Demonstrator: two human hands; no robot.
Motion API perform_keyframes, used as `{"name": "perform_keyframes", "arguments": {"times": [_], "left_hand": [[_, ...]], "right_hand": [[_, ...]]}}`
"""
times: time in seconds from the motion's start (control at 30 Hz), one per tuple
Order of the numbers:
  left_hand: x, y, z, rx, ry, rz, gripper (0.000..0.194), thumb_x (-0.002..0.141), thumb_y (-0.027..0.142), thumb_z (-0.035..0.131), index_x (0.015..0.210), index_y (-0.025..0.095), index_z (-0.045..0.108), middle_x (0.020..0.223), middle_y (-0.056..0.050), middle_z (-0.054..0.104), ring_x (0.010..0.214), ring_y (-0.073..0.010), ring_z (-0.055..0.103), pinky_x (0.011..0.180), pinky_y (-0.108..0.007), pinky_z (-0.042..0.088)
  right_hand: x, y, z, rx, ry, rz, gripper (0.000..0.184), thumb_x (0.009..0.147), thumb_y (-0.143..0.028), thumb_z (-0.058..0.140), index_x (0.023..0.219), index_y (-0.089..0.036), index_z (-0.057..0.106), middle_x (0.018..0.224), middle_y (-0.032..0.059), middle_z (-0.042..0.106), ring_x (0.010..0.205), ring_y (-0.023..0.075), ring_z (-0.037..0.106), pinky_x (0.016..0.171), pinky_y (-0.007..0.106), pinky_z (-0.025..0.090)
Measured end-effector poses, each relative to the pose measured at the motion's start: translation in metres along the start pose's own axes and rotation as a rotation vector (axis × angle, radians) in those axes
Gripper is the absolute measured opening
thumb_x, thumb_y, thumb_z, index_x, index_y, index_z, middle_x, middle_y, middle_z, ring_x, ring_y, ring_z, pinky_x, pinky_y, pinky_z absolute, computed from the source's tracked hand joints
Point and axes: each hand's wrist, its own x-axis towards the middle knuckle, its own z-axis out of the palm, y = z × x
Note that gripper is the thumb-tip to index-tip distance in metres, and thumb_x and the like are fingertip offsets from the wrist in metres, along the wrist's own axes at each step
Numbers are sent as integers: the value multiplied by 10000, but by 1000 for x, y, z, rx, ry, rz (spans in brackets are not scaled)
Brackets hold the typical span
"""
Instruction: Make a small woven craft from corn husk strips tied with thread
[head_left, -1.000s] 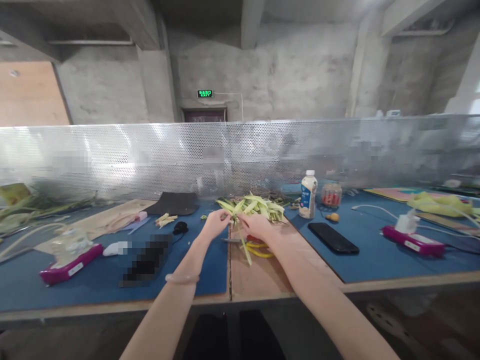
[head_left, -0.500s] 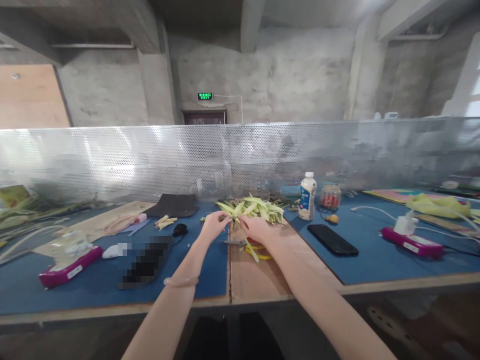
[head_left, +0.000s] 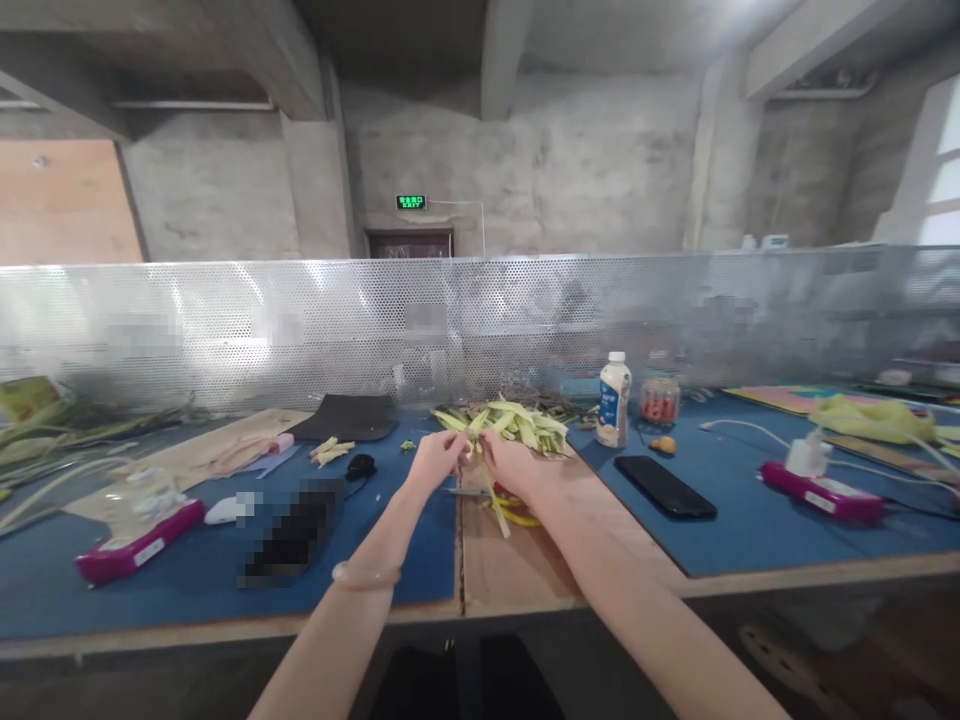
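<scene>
My left hand [head_left: 437, 458] and my right hand [head_left: 511, 464] are close together over the brown board [head_left: 510, 575], fingers pinched on narrow pale green leaf strips. One long strip [head_left: 500, 512] hangs below them, between my wrists. Just behind my fingers lies a loose heap of pale green leaf strips [head_left: 529, 428]. Scissors with yellow handles [head_left: 523, 516] rest on the board under my right hand, partly hidden by that forearm. Their metal blade points left. The exact spot where my fingertips grip is small and hard to see.
Right of the board stand a milk bottle [head_left: 613, 400] and a jar with red contents [head_left: 660, 402], near a black phone [head_left: 665, 487]. Purple power strips lie right [head_left: 821, 492] and left [head_left: 141, 543]. A white mouse [head_left: 222, 510] sits left. Perforated metal panel [head_left: 315, 330] closes the back.
My left fingertips have come slightly nearer to my right hand. The hanging strip's lower end has shifted a little left. The whole view sits slightly lower.
</scene>
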Motion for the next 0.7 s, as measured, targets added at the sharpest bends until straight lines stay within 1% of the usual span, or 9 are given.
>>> {"name": "perform_keyframes", "arguments": {"times": [0.1,0.2,0.3,0.43,0.57,0.7], "left_hand": [[0,-1,2,0,-1,18,296,833,297,490,1089,149,508,1089,-70,541,912,-197,557,758,-386,477],[3,-4,3,3,47,44,290,836,292,485,1090,154,508,1096,-73,538,914,-193,555,763,-386,474],[6,-8,1,-3,130,80,289,838,288,483,1094,155,503,1097,-77,537,912,-188,555,763,-386,474],[9,-9,-1,-26,275,162,296,837,287,486,1099,150,499,1093,-78,538,909,-188,557,759,-388,475],[8,-5,-4,-39,434,254,296,837,287,486,1099,149,498,1086,-77,541,901,-185,560,752,-384,478],[1,3,-11,7,583,347,291,840,287,481,1096,151,499,1081,-76,542,892,-181,561,747,-378,481]], "right_hand": [[0,0,3,0,-1,-16,286,867,-301,462,1103,-140,489,999,61,561,808,154,575,695,341,489],[1,-2,8,-4,8,-34,282,868,-303,461,1094,-138,494,988,59,564,803,153,575,692,340,489],[2,-2,13,-9,29,-52,278,868,-309,459,1083,-137,500,970,56,569,785,148,577,678,331,491],[4,0,17,-11,87,-85,261,868,-305,461,1056,-132,513,942,49,574,760,139,578,659,317,493],[4,2,18,-6,211,-121,245,869,-299,461,1037,-131,521,929,46,577,744,132,577,647,306,494],[6,3,15,0,409,-172,272,868,-284,462,1100,-145,492,1042,67,548,876,170,560,728,353,480]]}}
